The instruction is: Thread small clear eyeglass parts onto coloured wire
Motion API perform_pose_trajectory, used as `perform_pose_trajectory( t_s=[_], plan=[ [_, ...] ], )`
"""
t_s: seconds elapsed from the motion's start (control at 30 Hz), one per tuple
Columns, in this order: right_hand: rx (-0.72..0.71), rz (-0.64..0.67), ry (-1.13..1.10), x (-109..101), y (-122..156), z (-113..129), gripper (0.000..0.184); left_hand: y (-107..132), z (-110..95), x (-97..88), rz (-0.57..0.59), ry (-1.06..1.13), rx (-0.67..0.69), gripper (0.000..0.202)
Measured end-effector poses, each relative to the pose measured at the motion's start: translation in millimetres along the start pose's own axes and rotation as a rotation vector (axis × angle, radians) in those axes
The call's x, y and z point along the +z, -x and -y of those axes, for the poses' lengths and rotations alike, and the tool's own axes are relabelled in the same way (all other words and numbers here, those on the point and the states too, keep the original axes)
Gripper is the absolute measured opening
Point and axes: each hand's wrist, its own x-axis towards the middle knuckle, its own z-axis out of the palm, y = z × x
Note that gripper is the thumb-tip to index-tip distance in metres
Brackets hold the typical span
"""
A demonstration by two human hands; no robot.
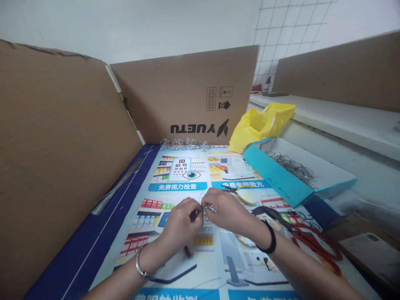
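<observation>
My left hand (183, 221) and my right hand (227, 210) meet above the middle of the printed sheet, fingertips almost touching. Both are closed in a pinch on a thin wire (204, 207), mostly covered by the fingers. A small greenish bit shows at the left fingertips, too small to name. Below my left hand lies a small red and green piece (188, 252). Just beyond my right hand are yellow-handled pliers (242, 194). Scissors with red handles (315, 239) lie to the right of my right forearm.
A blue box (281, 179) with tangled silver wire (290, 168) stands at the right, before a yellow bag (261, 125). Clear wiry pieces (186, 143) lie along the back. Cardboard panels (184, 96) enclose the left and rear. A pale phone-like object (371, 256) rests at lower right.
</observation>
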Motion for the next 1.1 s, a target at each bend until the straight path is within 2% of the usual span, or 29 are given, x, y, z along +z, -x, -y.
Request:
perform_pose_trajectory(
  t_s=[0.17, 0.33, 0.47, 0.7, 1.1],
  plan=[
    [0.028, -0.065, -0.064, 3.2, 0.1, -0.7, 0.02, -5.4, -0.9, -6.8, 0.026, 0.127, -0.122, 0.012],
    [-0.048, -0.127, -0.073, 8.7, 0.8, -2.3, 0.017, -7.5, 0.4, -9.5, -0.003, 0.235, -0.113, 0.013],
    [-0.082, -0.161, -0.053, 13.2, 1.4, -3.5, 0.017, -5.9, 1.9, -9.2, 0.001, 0.25, -0.164, 0.012],
    [-0.133, -0.18, 0.063, 11.2, 4.2, 1.3, 0.016, -7.4, 0.3, -10.7, 0.036, 0.289, -0.271, 0.009],
    [-0.196, -0.177, 0.326, 10.6, 7.1, 10.1, 0.012, -5.7, 3.5, -6.9, 0.008, 0.239, -0.281, 0.007]
  ],
)
